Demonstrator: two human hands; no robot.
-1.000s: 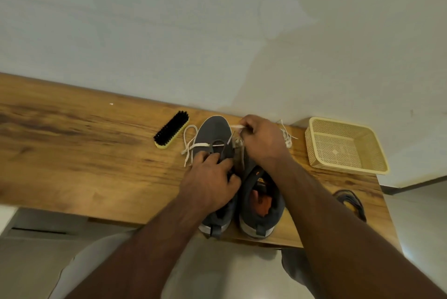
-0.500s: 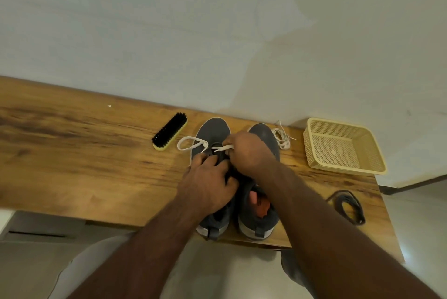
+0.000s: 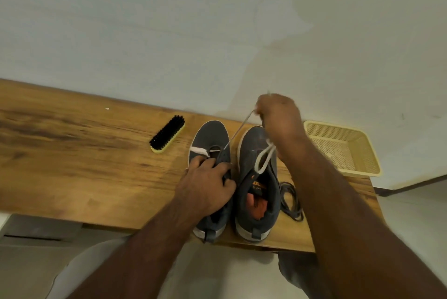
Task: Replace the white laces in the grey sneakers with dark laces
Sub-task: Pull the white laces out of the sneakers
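Two grey sneakers (image 3: 256,177), one white lace (image 3: 238,130) pinched in right hand (image 3: 278,114) fingers, left hand (image 3: 205,185) gripping left sneaker (image 3: 210,139), one brush (image 3: 167,134)

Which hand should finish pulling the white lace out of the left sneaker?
Right. The right hand already pinches the white lace, drawn taut from the left sneaker, which the left hand holds.

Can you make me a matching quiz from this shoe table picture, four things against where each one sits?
Things:
1. shoe brush
2. yellow basket
3. dark laces
4. white lace

Places:
A. stretched from the left sneaker up to the right hand
B. far right, by the wall
C. left of both sneakers
D. coiled beside the right sneaker

Pairs: 1-C, 2-B, 3-D, 4-A
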